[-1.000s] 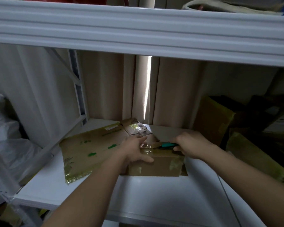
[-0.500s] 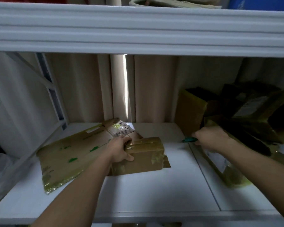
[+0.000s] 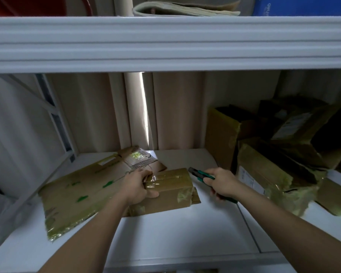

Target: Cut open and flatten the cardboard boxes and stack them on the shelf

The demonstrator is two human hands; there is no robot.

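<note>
A small taped cardboard box (image 3: 170, 191) stands on the white shelf (image 3: 175, 235), overlapping the right edge of a flattened cardboard sheet (image 3: 83, 192). My left hand (image 3: 140, 186) grips the box's left end, thumb on its front face. My right hand (image 3: 221, 184) holds a green utility knife (image 3: 200, 174) just right of the box, its tip pointing at the box's top right corner without touching it.
Several more taped boxes (image 3: 264, 174) are piled on the right part of the shelf. An upper shelf beam (image 3: 169, 44) spans the view overhead. A curtain (image 3: 177, 111) hangs behind, and a metal shelf upright (image 3: 55, 119) stands at left.
My right hand drew the knife away to the right off the box, then came back toward its right end. My left hand kept its hold on the box.
</note>
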